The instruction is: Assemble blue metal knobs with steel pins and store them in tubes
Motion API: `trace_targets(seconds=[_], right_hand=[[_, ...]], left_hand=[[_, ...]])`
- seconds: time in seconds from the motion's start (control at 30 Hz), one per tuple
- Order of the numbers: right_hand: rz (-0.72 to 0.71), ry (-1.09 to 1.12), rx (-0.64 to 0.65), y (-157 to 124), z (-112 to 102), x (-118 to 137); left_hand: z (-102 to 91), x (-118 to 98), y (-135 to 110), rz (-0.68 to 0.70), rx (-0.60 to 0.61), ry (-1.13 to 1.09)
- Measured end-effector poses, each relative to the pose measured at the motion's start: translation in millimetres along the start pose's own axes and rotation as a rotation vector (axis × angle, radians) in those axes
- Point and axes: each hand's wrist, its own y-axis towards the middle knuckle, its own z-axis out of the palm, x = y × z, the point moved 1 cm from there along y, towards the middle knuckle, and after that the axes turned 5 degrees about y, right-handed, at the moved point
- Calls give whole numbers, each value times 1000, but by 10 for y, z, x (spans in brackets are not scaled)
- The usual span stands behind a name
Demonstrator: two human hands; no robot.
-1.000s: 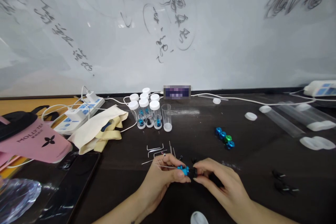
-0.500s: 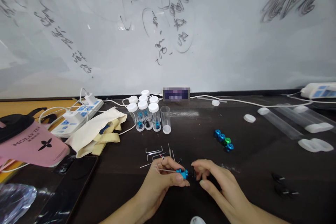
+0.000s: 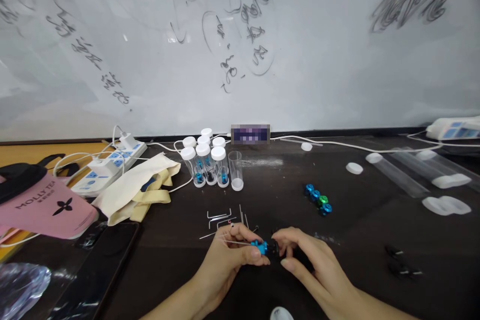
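Observation:
My left hand (image 3: 230,255) pinches a small blue metal part (image 3: 258,246) between thumb and fingers. A thin metal rod (image 3: 238,242) runs from the part's left end across the same hand. At its right end sits a black round piece (image 3: 275,247), in line with the blue part. My right hand (image 3: 313,257) curls its fingers around the black piece, partly hiding it. Just beyond my left hand lie several L-shaped hex keys (image 3: 217,218). To the right is a row of blue and green metal pieces (image 3: 318,200).
Clear tubes with white caps (image 3: 203,149) stand at the back, beside an uncapped tube (image 3: 236,172). More tubes (image 3: 401,175) and loose caps (image 3: 354,168) lie right. Black parts (image 3: 403,262) rest near right. Left are a pink cup (image 3: 48,205), cloth bag (image 3: 131,187), phone (image 3: 97,265) and power strip (image 3: 112,165).
My right thumb has shifted slightly left, towards the black piece. The blue part stays in my left hand, and the whole view has slid a little.

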Motion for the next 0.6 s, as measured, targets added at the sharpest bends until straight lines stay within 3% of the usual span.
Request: trace_targets(seconds=[0.6], right_hand=[[-35, -31, -18, 12, 26, -18]], left_hand=[[5, -3, 2, -11, -20, 5]])
